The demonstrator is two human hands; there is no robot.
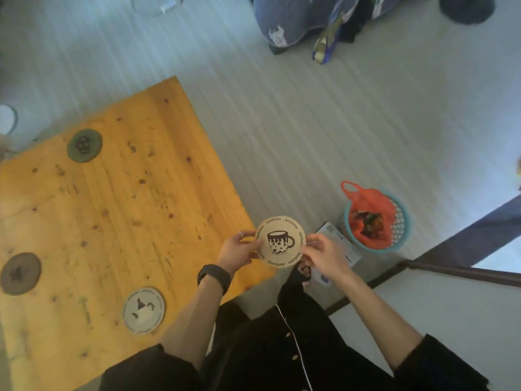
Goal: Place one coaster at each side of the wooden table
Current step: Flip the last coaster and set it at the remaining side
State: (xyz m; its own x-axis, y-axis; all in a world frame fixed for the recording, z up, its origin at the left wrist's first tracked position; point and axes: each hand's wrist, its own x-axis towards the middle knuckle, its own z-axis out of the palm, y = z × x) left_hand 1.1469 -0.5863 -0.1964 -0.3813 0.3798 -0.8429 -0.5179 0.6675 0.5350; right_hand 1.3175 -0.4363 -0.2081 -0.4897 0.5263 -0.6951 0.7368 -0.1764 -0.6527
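Both hands on one beige coaster with a mug print: left hand pinches its left edge, right hand its right edge, fingers closed on it, just past the surface corner. Green coaster, brown coaster and white coaster lie flat on the surface, well apart.

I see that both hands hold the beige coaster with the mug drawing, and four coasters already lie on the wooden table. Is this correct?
Not quite. The head view shows three coasters on the wooden table, not four: a green coaster, a brown coaster and a grey coaster. The rest holds: the left hand and right hand hold the beige coaster with the mug drawing.
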